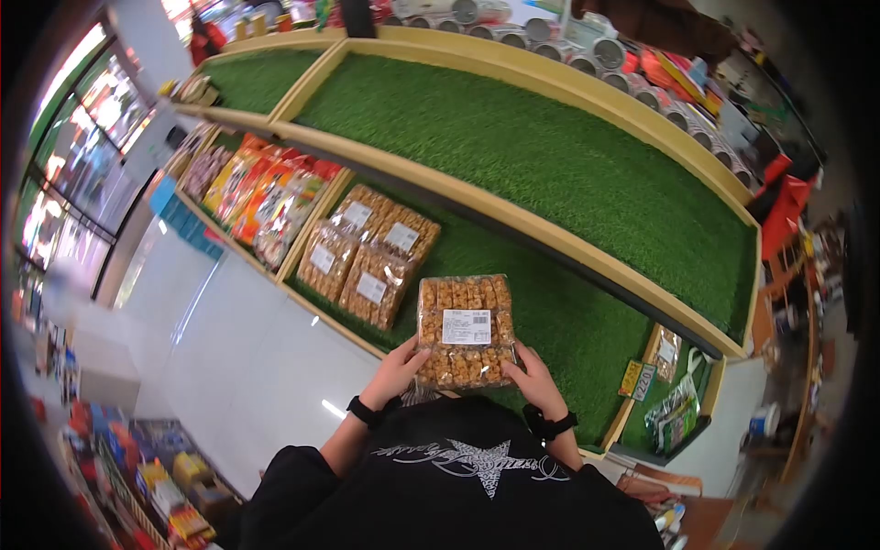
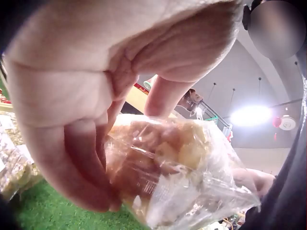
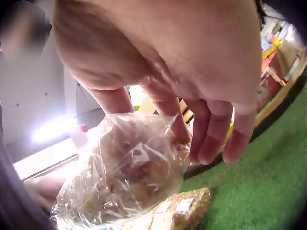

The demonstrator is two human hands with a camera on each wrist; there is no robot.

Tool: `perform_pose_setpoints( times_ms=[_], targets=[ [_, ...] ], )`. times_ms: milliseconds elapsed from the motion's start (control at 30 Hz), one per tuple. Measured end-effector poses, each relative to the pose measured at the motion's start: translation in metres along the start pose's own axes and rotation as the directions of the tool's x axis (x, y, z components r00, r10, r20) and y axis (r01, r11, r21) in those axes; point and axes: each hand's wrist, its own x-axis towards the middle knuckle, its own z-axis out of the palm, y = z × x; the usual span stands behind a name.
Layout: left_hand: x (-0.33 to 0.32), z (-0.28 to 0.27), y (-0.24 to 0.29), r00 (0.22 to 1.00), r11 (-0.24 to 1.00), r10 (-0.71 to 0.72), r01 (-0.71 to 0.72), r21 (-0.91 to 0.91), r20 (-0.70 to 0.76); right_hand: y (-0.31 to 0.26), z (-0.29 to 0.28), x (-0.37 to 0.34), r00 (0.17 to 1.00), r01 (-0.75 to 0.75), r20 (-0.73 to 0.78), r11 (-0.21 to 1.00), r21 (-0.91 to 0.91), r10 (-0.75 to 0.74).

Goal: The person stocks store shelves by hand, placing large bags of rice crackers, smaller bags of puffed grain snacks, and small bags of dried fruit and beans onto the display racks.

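A clear-wrapped pack of brown snack pieces (image 1: 466, 353) with a white label is held up in front of the body, over the green-lined lower shelf. The left hand (image 1: 400, 370) grips its left lower edge, fingers curled beneath and thumb on top. At its right lower edge, the right hand (image 1: 535, 381) holds it the same way. The left wrist view shows the pack's crinkled wrapper (image 2: 192, 177) against the fingers of the left hand (image 2: 86, 96). In the right wrist view the right hand (image 3: 177, 62) has thumb and fingers around the wrapper (image 3: 129, 167).
Several similar packs (image 1: 371, 287) lie in the shelf section to the left, beside colourful bags (image 1: 261, 206). An upper shelf (image 1: 513, 137) with green lining runs behind. Small price signs (image 1: 637, 379) and a green bag (image 1: 674, 417) are at the right end.
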Motion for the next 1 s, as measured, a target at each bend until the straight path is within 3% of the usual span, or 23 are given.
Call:
perform_pose_setpoints(
  times_ms=[33,100,133,233,267,300,333,400,500,567,633,667,733,833,900,1000],
  targets=[
    [0.013,-0.011,0.004,0.999,0.997,0.001,-0.004,0.079,0.044,-0.001,0.0,0.006,0.999,-0.001,-0.046,0.997,-0.083,-0.003],
    [0.035,-0.027,0.007,0.994,0.977,0.002,-0.027,0.214,0.113,-0.012,0.009,0.012,0.989,-0.058,-0.144,0.996,-0.075,0.047],
    [0.043,-0.033,-0.003,0.973,0.79,0.226,-0.206,0.578,0.037,-0.015,0.014,0.017,0.978,-0.068,-0.202,0.995,-0.07,0.052],
    [0.067,-0.05,-0.01,0.975,0.836,0.199,-0.221,0.502,0.098,-0.014,0.03,0.032,0.961,-0.127,-0.252,0.991,-0.049,0.11],
    [0.075,-0.052,-0.019,0.991,0.918,0.112,-0.131,0.375,0.072,-0.011,0.039,0.035,0.96,-0.16,-0.241,0.986,-0.049,0.144],
    [0.081,-0.056,-0.017,0.991,0.917,0.091,-0.123,0.38,0.102,-0.005,0.05,0.037,0.951,-0.189,-0.257,0.981,-0.033,0.175],
    [0.09,-0.059,-0.014,0.989,0.954,-0.023,-0.023,0.298,0.149,0.003,0.06,0.041,0.938,-0.228,-0.264,0.973,0.021,0.225],
    [0.117,-0.07,-0.037,0.918,0.97,-0.214,0.158,0.187,0.334,0.037,0.082,0.046,0.907,-0.28,-0.305,0.957,0.074,0.289],
    [0.139,-0.077,-0.054,0.843,0.952,-0.307,0.275,0.136,0.442,0.083,0.106,0.056,0.84,-0.439,-0.287,0.888,0.141,0.461],
    [0.155,-0.08,-0.077,0.805,0.933,-0.36,0.316,0.174,0.472,0.087,0.116,0.061,0.829,-0.452,-0.324,0.887,0.092,0.456],
    [0.164,-0.079,-0.073,0.822,0.908,-0.419,0.389,0.157,0.385,0.097,0.121,0.069,0.781,-0.586,-0.205,0.806,0.089,0.59],
    [0.172,-0.081,-0.069,0.771,0.891,-0.45,0.426,0.16,0.451,0.102,0.123,0.073,0.771,-0.592,-0.22,0.8,0.099,0.597],
    [0.191,-0.08,-0.077,0.749,0.878,-0.473,0.448,0.172,0.464,0.104,0.125,0.083,0.805,-0.578,-0.2,0.814,-0.056,0.558],
    [0.213,-0.078,-0.077,0.751,0.878,-0.47,0.451,0.16,0.463,0.093,0.121,0.105,0.764,-0.632,-0.234,0.77,-0.086,0.602],
    [0.229,-0.077,-0.067,0.787,0.9,-0.412,0.43,0.071,0.459,0.086,0.118,0.124,0.729,-0.665,-0.265,0.745,-0.056,0.631],
    [0.249,-0.067,-0.068,0.841,0.914,-0.368,0.405,-0.011,0.396,0.088,0.117,0.149,0.718,-0.585,-0.433,0.809,0.049,0.545]
  ],
)
